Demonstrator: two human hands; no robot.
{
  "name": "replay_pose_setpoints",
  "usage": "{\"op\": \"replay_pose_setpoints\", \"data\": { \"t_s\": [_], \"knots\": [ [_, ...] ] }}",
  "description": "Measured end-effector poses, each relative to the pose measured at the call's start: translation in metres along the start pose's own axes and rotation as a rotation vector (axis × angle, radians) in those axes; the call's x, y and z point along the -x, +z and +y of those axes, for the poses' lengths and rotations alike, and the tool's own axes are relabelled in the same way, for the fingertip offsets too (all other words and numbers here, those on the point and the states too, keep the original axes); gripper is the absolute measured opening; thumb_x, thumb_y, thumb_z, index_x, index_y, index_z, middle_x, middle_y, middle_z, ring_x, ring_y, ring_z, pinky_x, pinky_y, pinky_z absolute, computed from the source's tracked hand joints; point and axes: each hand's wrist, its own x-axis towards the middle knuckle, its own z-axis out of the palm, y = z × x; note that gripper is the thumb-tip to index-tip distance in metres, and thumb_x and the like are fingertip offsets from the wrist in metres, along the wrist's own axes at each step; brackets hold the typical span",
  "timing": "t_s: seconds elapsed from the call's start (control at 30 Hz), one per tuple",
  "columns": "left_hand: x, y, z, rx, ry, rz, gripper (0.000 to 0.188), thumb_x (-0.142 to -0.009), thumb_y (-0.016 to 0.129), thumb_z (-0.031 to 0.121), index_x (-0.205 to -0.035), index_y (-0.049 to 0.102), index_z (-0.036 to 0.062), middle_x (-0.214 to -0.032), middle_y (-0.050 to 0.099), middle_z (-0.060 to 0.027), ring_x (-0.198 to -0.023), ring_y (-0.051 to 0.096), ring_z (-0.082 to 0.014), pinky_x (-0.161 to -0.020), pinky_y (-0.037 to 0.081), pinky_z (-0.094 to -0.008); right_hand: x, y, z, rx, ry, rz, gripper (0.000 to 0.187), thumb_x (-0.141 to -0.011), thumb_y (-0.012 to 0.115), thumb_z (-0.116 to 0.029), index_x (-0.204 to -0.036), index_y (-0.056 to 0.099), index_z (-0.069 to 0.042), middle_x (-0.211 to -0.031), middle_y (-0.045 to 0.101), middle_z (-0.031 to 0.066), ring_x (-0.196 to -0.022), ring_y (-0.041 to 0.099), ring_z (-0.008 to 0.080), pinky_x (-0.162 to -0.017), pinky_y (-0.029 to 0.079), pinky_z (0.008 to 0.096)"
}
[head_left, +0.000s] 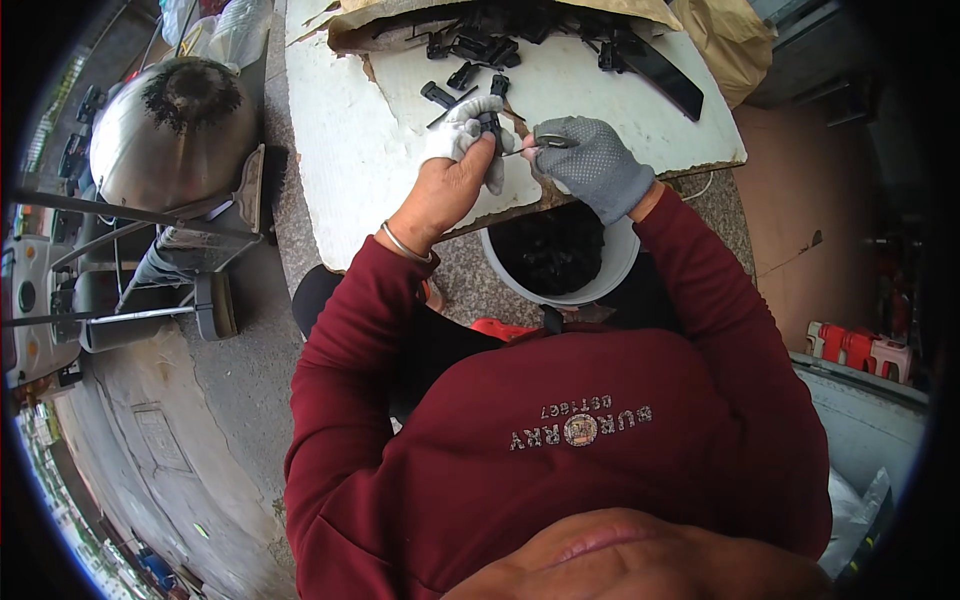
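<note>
One person, dark red sleeves, two hands up at the desk edge. One white bucket point(613, 268) sits just below the hands at the lap, filled with dark pieces, too many and too dark to count. One red object point(503, 328) pokes out beside it, kind unclear.

Left hand point(455, 165): back bare, fingers in a white covering, one metal bangle point(405, 245) at the wrist. It is closed around one small black plastic part point(489, 124), held upright just above the white board point(350, 150).

Right hand point(592, 160): one grey dotted glove, fingers pinched shut on one thin metal tool point(545, 143) whose tip points left and meets the black part. The two hands are just beside each other.

One white board lies on one speckled stone desk point(285, 215), its near edge chipped.

Farther on the board: about four loose black clips point(462, 75) just beyond the left hand, then a jumbled heap of black pieces point(490, 40) under brown cardboard, count not readable. One long black strip point(660, 70) lies far right. One brown paper bag point(730, 35) at the far right corner.

Off the desk, left: one shiny metal dome point(170, 125).
</note>
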Motion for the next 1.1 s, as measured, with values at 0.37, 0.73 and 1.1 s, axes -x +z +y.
{"op": "replay_pose_setpoints", "data": {
  "t_s": [0.37, 0.73, 1.1],
  "knots": [
    [0.004, 0.019, 0.007, -0.125, -0.145, -0.009, 0.016, -0.087, 0.050, 0.017, -0.097, 0.054, 0.0051, -0.071, 0.049, 0.0036, -0.058, 0.042, -0.0034, -0.050, 0.033, -0.0181, -0.004, -0.005, 0.001, -0.127, 0.235, -0.068, 0.031, -0.081, 0.056, -0.031, -0.084, 0.059, -0.001, -0.073, 0.062, 0.0093, -0.066, 0.059, 0.0151, -0.064, 0.047, 0.0274],
    [0.001, 0.032, -0.006, -0.466, 0.154, -0.091, 0.017, -0.080, 0.040, 0.000, -0.096, 0.046, 0.0006, -0.078, 0.053, -0.0092, -0.070, 0.053, -0.0168, -0.065, 0.042, -0.0269, 0.009, 0.015, 0.014, -0.064, 0.042, -0.110, 0.047, -0.092, 0.032, -0.039, -0.074, 0.055, -0.002, -0.060, 0.057, 0.0049, -0.049, 0.053, 0.0143, -0.053, 0.047, 0.0265],
    [0.006, 0.044, -0.015, -0.629, 0.412, -0.413, 0.043, -0.079, 0.057, 0.005, -0.120, 0.043, 0.0001, -0.111, 0.050, -0.0138, -0.106, 0.046, -0.0198, -0.087, 0.040, -0.0298, 0.017, -0.044, 0.052, 0.027, 0.644, -0.284, 0.034, -0.080, 0.051, -0.037, -0.077, 0.057, -0.003, -0.073, 0.059, 0.0107, -0.065, 0.054, 0.0209, -0.060, 0.043, 0.0296]
  ]
}}
